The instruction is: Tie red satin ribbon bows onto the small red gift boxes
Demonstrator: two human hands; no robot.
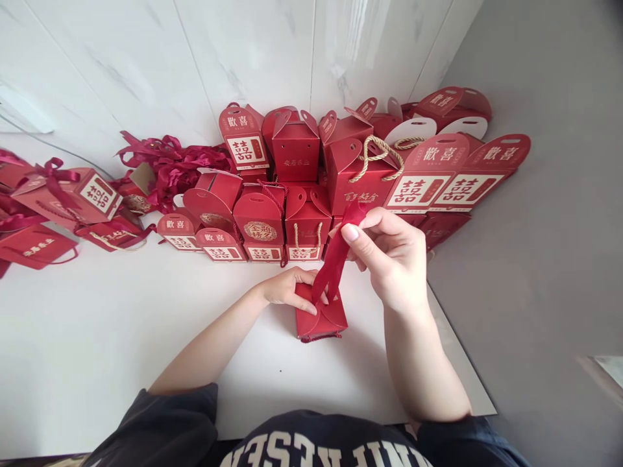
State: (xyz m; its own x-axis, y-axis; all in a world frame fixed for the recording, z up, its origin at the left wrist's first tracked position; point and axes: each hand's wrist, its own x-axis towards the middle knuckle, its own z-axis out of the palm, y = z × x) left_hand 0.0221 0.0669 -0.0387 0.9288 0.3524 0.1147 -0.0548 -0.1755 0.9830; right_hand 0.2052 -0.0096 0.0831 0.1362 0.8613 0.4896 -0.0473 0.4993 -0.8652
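A small red gift box (318, 322) with a folded top stands on the white table, a dark red cord along its near side. My left hand (291, 288) grips it from the left, thumb on the folded flaps and fingers on the far side. Above the box, my right hand (396, 259) pinches a dark red satin ribbon (335, 259) between thumb and fingers. Two strands of the ribbon run down to the top of the box, one on each side of its middle. How the ribbon is attached there cannot be made out.
Behind my hands stand stacked red gift boxes (257, 220), some with gold rope handles (377, 159). A heap of dark red ribbons (180, 168) lies back left. Ribboned boxes (73, 194) sit far left. A grey wall (545, 259) borders the table (146, 311) on the right.
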